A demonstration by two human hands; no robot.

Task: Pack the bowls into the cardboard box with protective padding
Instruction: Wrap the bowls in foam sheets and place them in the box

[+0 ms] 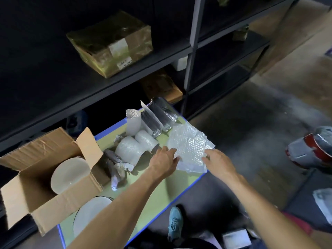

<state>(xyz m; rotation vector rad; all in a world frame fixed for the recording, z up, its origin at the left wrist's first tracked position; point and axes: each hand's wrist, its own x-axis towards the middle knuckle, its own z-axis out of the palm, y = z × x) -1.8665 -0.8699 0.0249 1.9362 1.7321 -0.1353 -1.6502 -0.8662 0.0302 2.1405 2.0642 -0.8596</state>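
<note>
The left hand [165, 159] and right hand [218, 163] touch the near edge of the bubble wrap sheet [188, 142]; whether they pinch it is unclear. 1 bowl [70, 175] sits in the open cardboard box [27, 194], and a second bowl [91, 212] lies on the green mat [158, 194] just beside it.

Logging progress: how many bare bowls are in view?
2: one bowl in the cardboard box, one bowl on the mat beside it. Wrapped bundles may hide more.

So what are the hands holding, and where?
The bubble wrap sheet: the left hand grips its left edge, the right hand its near right edge.
</note>
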